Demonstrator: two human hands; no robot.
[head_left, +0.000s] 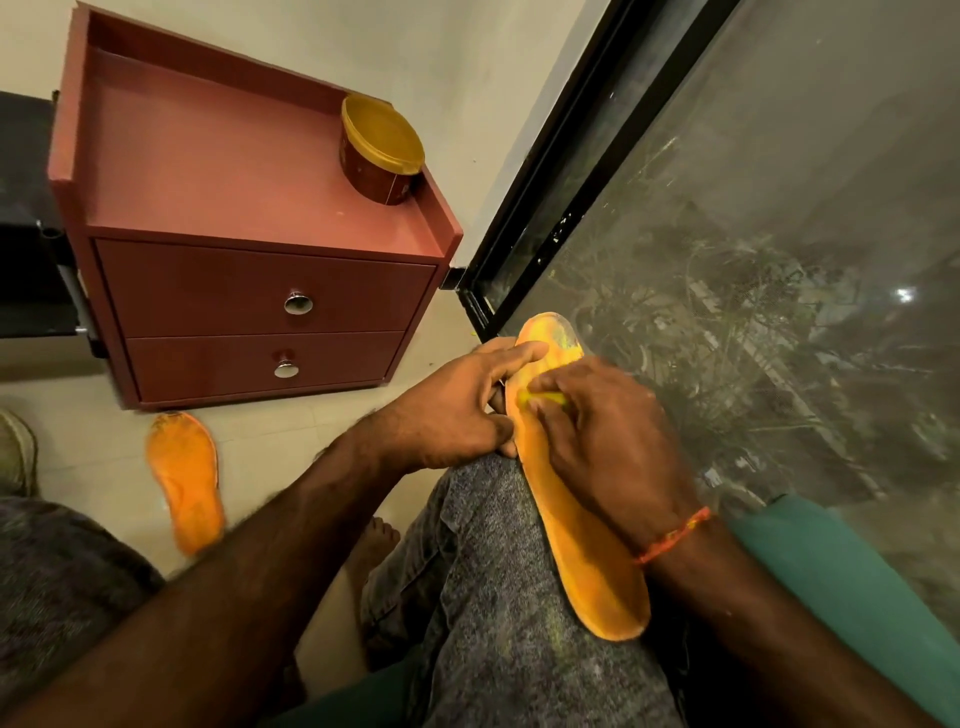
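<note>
An orange shoe insole (582, 551) lies lengthwise along my right knee, its worn toe end pointing away from me. My left hand (457, 410) holds the insole's left edge near the toe, thumb stretched over the top and fingers curled beneath. My right hand (602, 441) lies over the insole's middle and pinches a small yellow thing (548, 399) against its surface; what that thing is cannot be made out. A second orange insole (187, 478) lies on the floor to the left.
A reddish-brown two-drawer cabinet (249, 218) stands ahead on the left, with a round tub with a yellow lid (379, 148) on its top. A dark-framed glass window (753, 260) fills the right side. My grey-trousered knees and a bare foot (371, 545) are below.
</note>
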